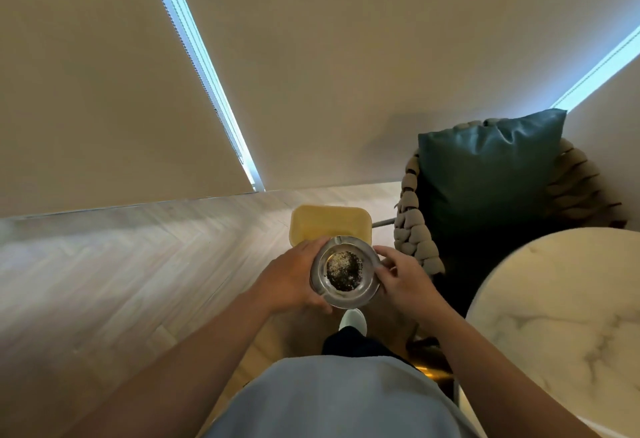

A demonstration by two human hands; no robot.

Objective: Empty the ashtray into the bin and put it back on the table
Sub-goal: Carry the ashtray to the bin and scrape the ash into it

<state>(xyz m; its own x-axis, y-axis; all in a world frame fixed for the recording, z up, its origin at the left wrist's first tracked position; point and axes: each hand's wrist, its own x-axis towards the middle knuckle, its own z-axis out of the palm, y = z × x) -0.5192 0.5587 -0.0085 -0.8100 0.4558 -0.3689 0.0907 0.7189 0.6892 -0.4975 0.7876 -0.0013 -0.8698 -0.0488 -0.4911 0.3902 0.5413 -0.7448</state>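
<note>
A round metal ashtray [360,290] with dark and pale ash in its bowl is held level in front of me, between both hands. My left hand [294,281] grips its left rim and underside. My right hand [405,281] pinches its right rim with thumb and fingers. Just beyond and below the ashtray stands a yellow rectangular bin [330,222] on the floor, its opening facing up; its near edge is hidden by the ashtray and my hands. The round marble table [561,316] is at the lower right.
A woven rope chair [412,229] with a teal cushion [485,174] stands between the bin and the table. Pale herringbone wood floor [121,264] spreads to the left. Beige blinds cover the wall behind. My white shoe [353,321] shows under the ashtray.
</note>
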